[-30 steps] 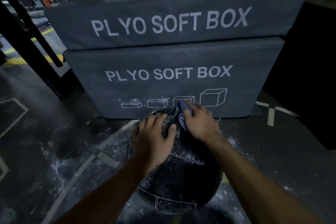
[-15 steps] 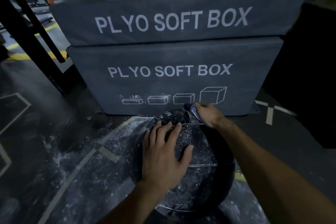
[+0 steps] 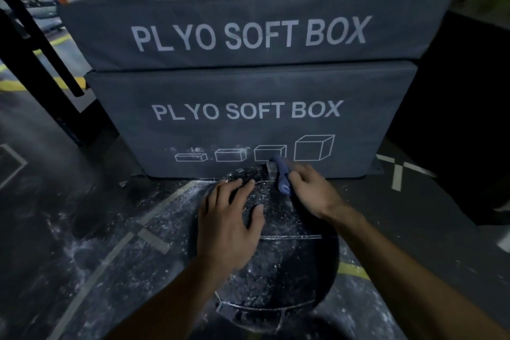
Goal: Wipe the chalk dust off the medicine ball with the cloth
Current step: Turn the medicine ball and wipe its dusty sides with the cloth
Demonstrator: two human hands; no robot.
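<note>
Since a second ago the right hand (image 3: 309, 189) has swung its cloth (image 3: 281, 174) from the ball's near top out to the far upper right edge, while the left hand (image 3: 229, 218) has slid back and flattened over the crown.

Nearest the camera, both forearms reach forward and down. The medicine ball (image 3: 276, 270) sits on the dusty floor (image 3: 91, 243), white chalk specks scattered across its dark panels and stitched seams. It looks heavy and firm-skinned, with a round shape that would roll under a sideways wipe — so bracing it from above with a flat palm seems the sensible hold, and gripping it would be hard in any case.

That left hand lies spread, fingers straight and pointing away, thumb out to the right, pressing on the ball's top. Beyond it the right hand curls its fingers around the bunched blue cloth, wrist angled inward, rubbing the far side of the ball by a pale strap-like patch.

Just behind the ball stand two stacked grey plyo boxes (image 3: 248, 107) — the ball appears very close to the lower one, though contact cannot be confirmed.
</note>
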